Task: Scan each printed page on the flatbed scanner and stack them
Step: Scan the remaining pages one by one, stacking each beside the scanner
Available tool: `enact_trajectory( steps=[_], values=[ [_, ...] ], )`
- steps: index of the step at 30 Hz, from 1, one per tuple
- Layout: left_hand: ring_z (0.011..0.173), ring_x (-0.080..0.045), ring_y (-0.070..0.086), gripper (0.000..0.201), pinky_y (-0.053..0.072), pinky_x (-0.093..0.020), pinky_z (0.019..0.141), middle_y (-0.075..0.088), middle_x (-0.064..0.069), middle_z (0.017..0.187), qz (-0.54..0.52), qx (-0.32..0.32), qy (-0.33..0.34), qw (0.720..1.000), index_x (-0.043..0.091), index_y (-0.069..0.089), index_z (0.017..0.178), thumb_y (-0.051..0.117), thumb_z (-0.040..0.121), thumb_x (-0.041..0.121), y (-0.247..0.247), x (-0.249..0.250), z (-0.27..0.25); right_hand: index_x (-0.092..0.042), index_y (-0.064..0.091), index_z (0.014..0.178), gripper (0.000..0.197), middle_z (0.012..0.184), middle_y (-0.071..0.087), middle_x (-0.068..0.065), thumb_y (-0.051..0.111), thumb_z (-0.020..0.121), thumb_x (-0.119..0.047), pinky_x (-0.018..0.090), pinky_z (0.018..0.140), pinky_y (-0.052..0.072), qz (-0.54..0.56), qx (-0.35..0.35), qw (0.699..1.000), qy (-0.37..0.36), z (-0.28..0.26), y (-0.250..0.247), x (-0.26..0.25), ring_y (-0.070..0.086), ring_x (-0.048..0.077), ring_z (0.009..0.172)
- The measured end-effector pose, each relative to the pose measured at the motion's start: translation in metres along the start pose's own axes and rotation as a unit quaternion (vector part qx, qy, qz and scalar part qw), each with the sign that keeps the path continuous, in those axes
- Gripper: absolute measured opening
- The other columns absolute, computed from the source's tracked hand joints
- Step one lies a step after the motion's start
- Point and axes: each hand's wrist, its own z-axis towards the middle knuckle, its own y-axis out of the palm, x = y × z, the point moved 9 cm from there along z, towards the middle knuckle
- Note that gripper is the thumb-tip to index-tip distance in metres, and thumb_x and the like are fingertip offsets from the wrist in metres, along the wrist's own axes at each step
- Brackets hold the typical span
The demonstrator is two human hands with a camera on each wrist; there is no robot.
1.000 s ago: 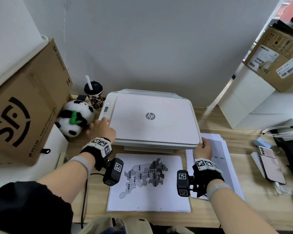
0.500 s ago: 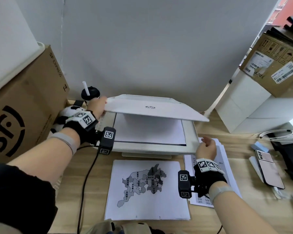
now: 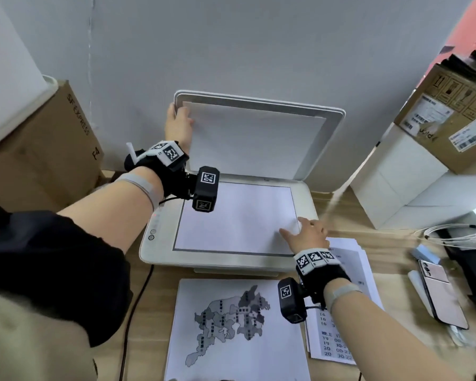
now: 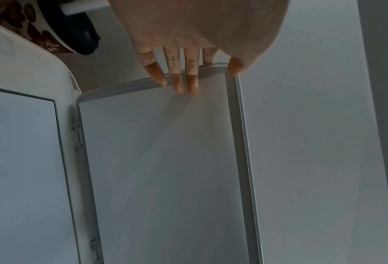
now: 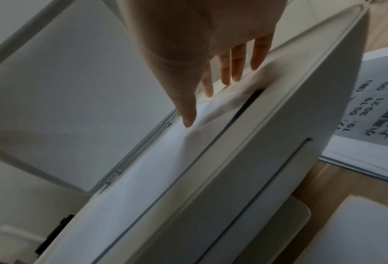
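The white flatbed scanner (image 3: 160, 243) stands with its lid (image 3: 259, 138) raised upright against the wall. My left hand (image 3: 177, 125) is at the lid's top left corner, fingers (image 4: 179, 84) straight across its edge onto the inner face. A blank-side-up sheet (image 3: 231, 221) covers the glass. My right hand (image 3: 305, 233) touches its front right corner with spread fingers (image 5: 229, 76), and the paper (image 5: 165, 160) buckles up there. A map page (image 3: 231, 325) lies in front of the scanner. A stack of printed pages (image 3: 363, 273) lies to its right.
A large cardboard box (image 3: 39, 149) stands at the left, and a cup (image 4: 52, 41) sits by the scanner's back left. White boxes (image 3: 407, 188) and a cardboard box (image 3: 451, 114) rise at the right. A phone (image 3: 440, 295) and coiled cable (image 3: 462, 232) lie right.
My left hand has swung the lid from closed to fully upright. My right hand left the stack of pages and now touches the sheet's corner on the glass.
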Motion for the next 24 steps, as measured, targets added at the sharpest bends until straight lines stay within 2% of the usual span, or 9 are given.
enact_trajectory(
  steps=[3,8,9,12,13,14,16,19,24],
  values=[
    [0.061,-0.005,0.042,0.021,0.031,-0.021,0.057,0.049,0.004,0.088,0.014,-0.008,-0.003,1.0,0.029,0.046,0.106,0.033,0.094,0.018,0.004,-0.002,0.009,-0.024,0.04,0.14,0.071,0.147,0.029,0.007,0.063,0.079,-0.054,0.044,0.108,0.027,-0.014,0.007,1.0,-0.005,0.0,0.001,-0.003,0.025,0.029,0.136],
    [0.069,-0.012,0.039,0.022,0.03,-0.025,0.057,0.042,0.007,0.079,0.045,-0.044,-0.024,0.998,0.03,0.044,0.08,0.034,0.093,0.015,0.006,-0.018,0.01,-0.022,0.046,0.136,0.063,0.146,0.032,0.005,0.064,0.081,-0.05,0.043,0.111,0.028,-0.02,0.012,1.0,-0.016,-0.003,0.002,-0.009,0.027,0.026,0.136],
    [0.069,-0.011,0.04,0.021,0.031,-0.025,0.058,0.042,0.006,0.08,0.042,-0.046,-0.027,0.998,0.028,0.045,0.082,0.034,0.094,0.014,0.006,-0.024,0.009,-0.02,0.049,0.132,0.06,0.144,0.034,0.005,0.066,0.081,-0.046,0.042,0.11,0.029,-0.012,0.009,1.0,-0.012,-0.003,0.0,-0.011,0.029,0.026,0.135],
    [0.071,-0.01,0.043,0.019,0.037,-0.027,0.064,0.046,0.004,0.087,0.071,-0.039,-0.052,0.995,0.022,0.043,0.112,0.035,0.097,0.015,-0.005,-0.051,0.002,-0.019,0.059,0.114,0.039,0.134,0.043,0.005,0.07,0.079,-0.032,0.038,0.106,0.035,0.001,-0.02,1.0,-0.001,0.0,-0.002,-0.017,0.038,0.025,0.129],
    [0.071,-0.011,0.043,0.019,0.037,-0.026,0.061,0.045,0.003,0.086,0.086,-0.038,-0.065,0.993,0.023,0.044,0.112,0.036,0.096,0.015,-0.011,-0.062,0.0,-0.019,0.061,0.111,0.034,0.13,0.048,0.005,0.069,0.079,-0.027,0.036,0.102,0.038,0.014,-0.031,0.999,0.0,0.001,-0.002,-0.019,0.042,0.025,0.125],
    [0.069,-0.013,0.042,0.015,0.035,-0.026,0.058,0.044,0.002,0.082,0.107,-0.04,-0.078,0.99,0.022,0.049,0.101,0.038,0.095,0.014,-0.017,-0.073,-0.001,-0.017,0.059,0.11,0.033,0.126,0.053,0.005,0.068,0.078,-0.022,0.034,0.098,0.041,0.036,-0.037,0.999,0.003,0.003,0.001,-0.02,0.047,0.024,0.12],
    [0.066,-0.015,0.034,0.025,0.028,-0.025,0.055,0.035,0.0,0.071,0.147,-0.044,-0.097,0.983,0.026,0.041,0.073,0.042,0.092,0.01,-0.028,-0.094,-0.005,-0.013,0.051,0.115,0.041,0.121,0.059,0.006,0.069,0.079,-0.017,0.031,0.092,0.043,0.118,-0.041,0.992,0.016,0.004,0.003,-0.019,0.055,0.025,0.112],
    [0.06,-0.016,0.033,0.024,0.025,-0.025,0.054,0.034,-0.002,0.066,0.143,-0.045,-0.147,0.978,0.021,0.043,0.073,0.042,0.094,0.01,-0.043,-0.121,-0.015,-0.009,0.044,0.128,0.053,0.122,0.057,0.007,0.069,0.083,-0.02,0.031,0.091,0.042,0.232,-0.014,0.972,0.044,0.003,-0.001,-0.01,0.056,0.027,0.112],
    [0.058,-0.013,0.037,0.033,0.034,-0.022,0.049,0.039,0.0,0.069,0.223,-0.081,-0.178,0.955,0.022,0.039,0.067,0.038,0.096,0.006,-0.059,-0.141,-0.028,-0.001,0.061,0.115,0.031,0.109,0.062,0.014,0.054,0.095,-0.024,0.024,0.081,0.037,0.271,0.0,0.963,0.004,0.012,-0.006,-0.001,0.056,0.029,0.105]
  ],
)
